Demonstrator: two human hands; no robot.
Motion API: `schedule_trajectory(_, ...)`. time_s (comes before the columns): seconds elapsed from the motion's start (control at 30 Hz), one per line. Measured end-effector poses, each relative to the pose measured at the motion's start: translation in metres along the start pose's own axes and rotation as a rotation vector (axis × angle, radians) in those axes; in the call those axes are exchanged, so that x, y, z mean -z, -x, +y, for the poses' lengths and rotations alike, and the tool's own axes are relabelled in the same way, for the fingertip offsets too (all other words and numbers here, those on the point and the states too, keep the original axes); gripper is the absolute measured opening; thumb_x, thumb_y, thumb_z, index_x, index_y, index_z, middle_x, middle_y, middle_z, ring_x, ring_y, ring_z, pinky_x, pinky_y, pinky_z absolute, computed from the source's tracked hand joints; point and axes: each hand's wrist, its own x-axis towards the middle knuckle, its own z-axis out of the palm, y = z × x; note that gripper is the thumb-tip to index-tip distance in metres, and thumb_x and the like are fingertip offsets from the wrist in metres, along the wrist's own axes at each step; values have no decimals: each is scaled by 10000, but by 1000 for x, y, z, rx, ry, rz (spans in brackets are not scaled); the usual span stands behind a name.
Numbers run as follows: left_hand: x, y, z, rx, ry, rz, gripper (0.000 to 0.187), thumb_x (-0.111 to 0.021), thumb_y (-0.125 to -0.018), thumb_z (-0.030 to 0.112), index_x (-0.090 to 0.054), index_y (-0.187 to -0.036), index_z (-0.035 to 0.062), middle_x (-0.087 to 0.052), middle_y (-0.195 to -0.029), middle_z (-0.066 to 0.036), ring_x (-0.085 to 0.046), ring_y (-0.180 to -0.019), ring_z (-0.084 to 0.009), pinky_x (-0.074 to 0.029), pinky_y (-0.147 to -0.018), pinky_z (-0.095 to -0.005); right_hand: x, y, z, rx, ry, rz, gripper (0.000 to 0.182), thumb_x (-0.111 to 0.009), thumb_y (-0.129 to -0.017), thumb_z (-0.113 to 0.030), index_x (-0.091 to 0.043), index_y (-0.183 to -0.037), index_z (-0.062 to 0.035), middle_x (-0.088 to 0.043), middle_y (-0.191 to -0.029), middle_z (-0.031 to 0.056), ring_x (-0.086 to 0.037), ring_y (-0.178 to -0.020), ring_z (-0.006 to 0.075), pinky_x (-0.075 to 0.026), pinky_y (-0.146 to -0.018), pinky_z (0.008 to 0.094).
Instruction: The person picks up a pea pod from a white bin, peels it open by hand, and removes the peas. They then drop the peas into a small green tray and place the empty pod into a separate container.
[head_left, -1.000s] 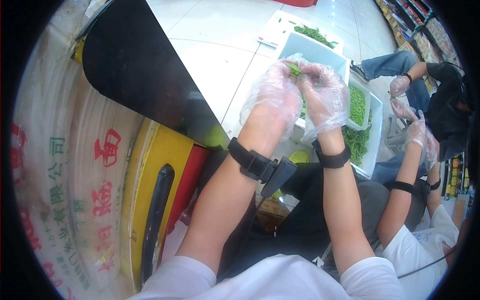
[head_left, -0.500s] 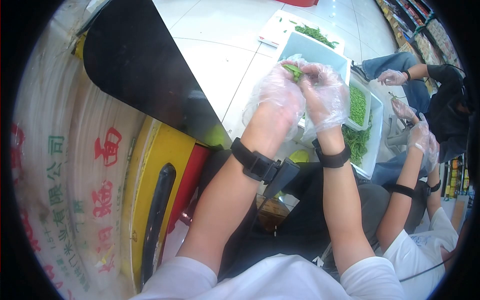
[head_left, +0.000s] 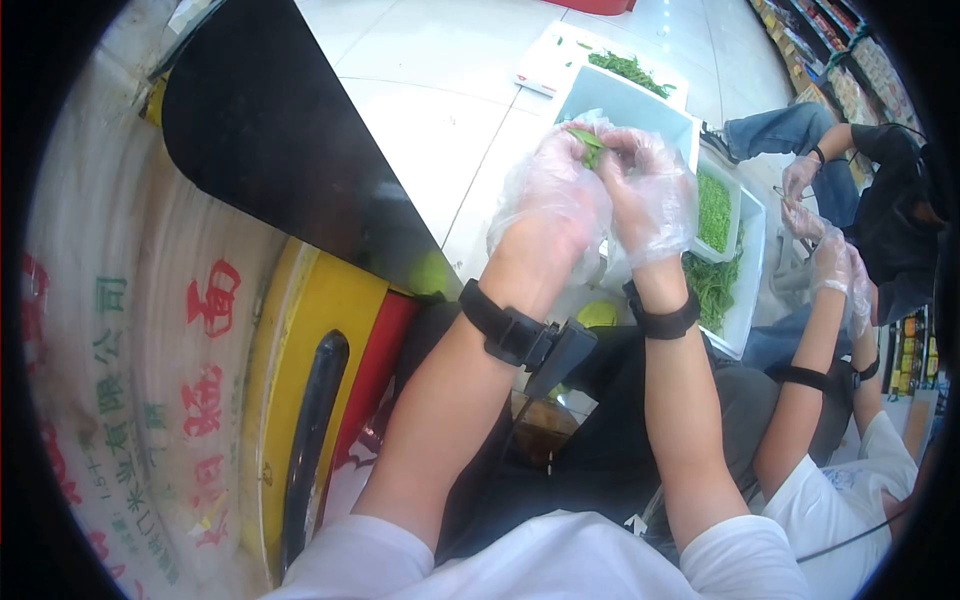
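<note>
A green pea pod (head_left: 588, 143) is pinched between my two gloved hands, over the near end of a white tub (head_left: 645, 98). My left hand (head_left: 552, 178), in a loose clear plastic glove, is closed around the pod's left side. From the other side, the curled fingers of my right hand (head_left: 650, 180), gloved the same way, press at the pod's right end. The fingers cover part of the pod. Just right of my right hand, a smaller container of shelled peas (head_left: 714, 210) rests on a second white tub (head_left: 757, 262) with green pods (head_left: 712, 285) in it.
A white board (head_left: 540, 68) with green pods lies on the tiled floor ahead. Two people work at my right, their gloved hands (head_left: 832, 262) close to the tub. A black panel (head_left: 290, 130) and a yellow frame (head_left: 310, 300) stand at my left beside wrapped sacks (head_left: 150, 330).
My hands stay in nearly the same place, with the pod turned slightly between the fingers. At the right, the other people's hands have drawn closer together.
</note>
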Motion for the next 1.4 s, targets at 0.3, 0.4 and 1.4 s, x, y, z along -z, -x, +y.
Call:
schedule_trajectory(0.3, 18, -6, -1, 54, 6, -156, 125, -466, -879, 51, -563, -955, 34, -560, -947, -90, -525, -933, -200, -440, -889, -314, -4, 2, 11, -61, -109, 25, 137, -624, -732, -46, -695, -850, -43, -681, -811, 121, -661, -716, 233, -523, -683, 327)
schedule_trajectory(0.4, 18, -7, 1, 1, -161, -85, 144, -518, -853, 47, -600, -969, 17, -575, -990, -92, -527, -947, -194, -437, -869, -304, -4, 1, 12, -52, -140, 27, 143, -615, -741, -37, -697, -858, -39, -687, -823, 118, -666, -722, 220, -524, -686, 318)
schedule_trajectory(1.4, 20, 2, -2, -74, -321, -48, 144, -504, -857, 70, -599, -948, 12, -575, -956, -94, -524, -923, -196, -421, -859, -296, 5, 7, 8, -173, -306, -41, 143, -692, -740, -61, -679, -875, -17, -669, -775, 67, -634, -670, 134, -505, -633, 270)
